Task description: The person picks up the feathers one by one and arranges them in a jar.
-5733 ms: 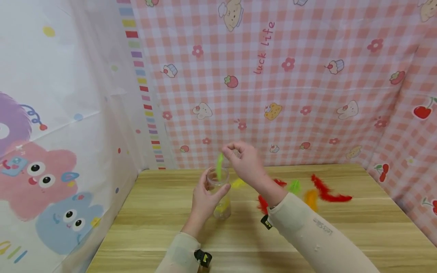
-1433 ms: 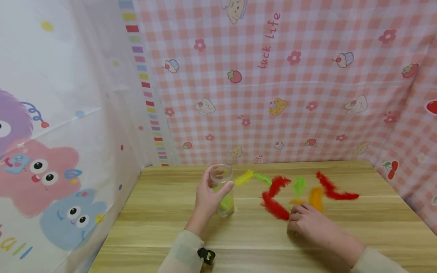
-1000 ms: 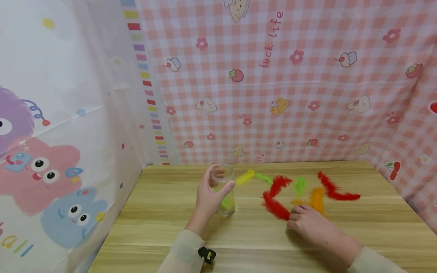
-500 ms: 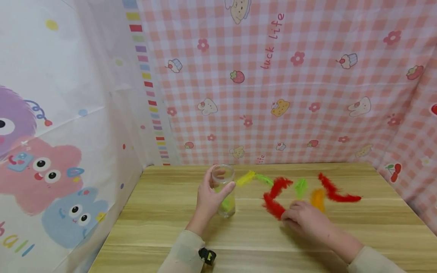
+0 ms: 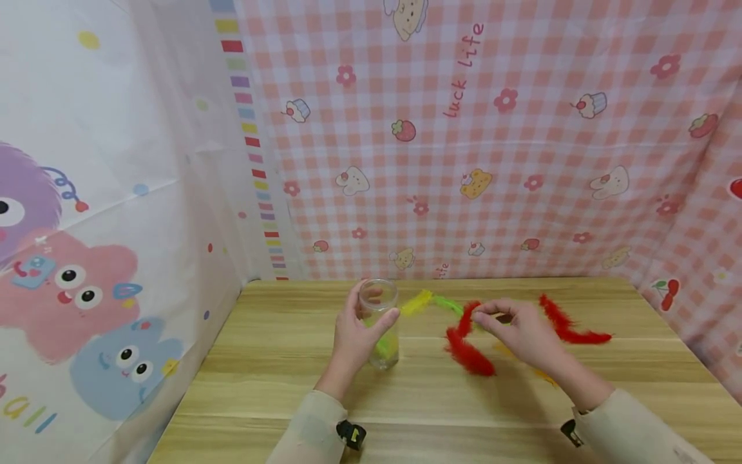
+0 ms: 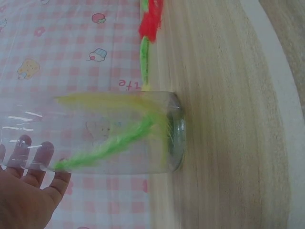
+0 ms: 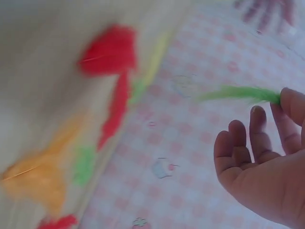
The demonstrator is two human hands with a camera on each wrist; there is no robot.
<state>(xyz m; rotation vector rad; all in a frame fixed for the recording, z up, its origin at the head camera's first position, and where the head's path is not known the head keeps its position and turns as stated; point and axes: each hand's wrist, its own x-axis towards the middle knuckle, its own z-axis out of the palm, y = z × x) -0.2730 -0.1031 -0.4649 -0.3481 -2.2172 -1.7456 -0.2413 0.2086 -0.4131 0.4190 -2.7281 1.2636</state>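
Note:
My left hand (image 5: 355, 332) grips a clear, open-topped plastic jar (image 5: 394, 354), which stands upright on the table. Inside it, in the left wrist view, lie a green feather (image 6: 109, 144) and yellow feather material (image 6: 105, 101). To the right, my right hand (image 5: 524, 332) is raised over the loose feathers. Its thumb and index finger pinch the end of a green feather (image 7: 243, 92), seen plainly in the right wrist view; the other fingers curl loosely. In the head view this hand hides part of the feathers behind it.
On the wooden table (image 5: 440, 412) lie a yellow feather (image 5: 417, 303), a green one (image 5: 448, 304), red ones (image 5: 471, 354) right of the jar, another red piece (image 5: 576, 332) farther right, and orange ones (image 7: 38, 176). A pink checked cloth (image 5: 429, 167) hangs behind the table.
My right hand has risen off the table beside the orange feathers and moved up and back, now with a green feather pinched. My left hand and the jar stay put.

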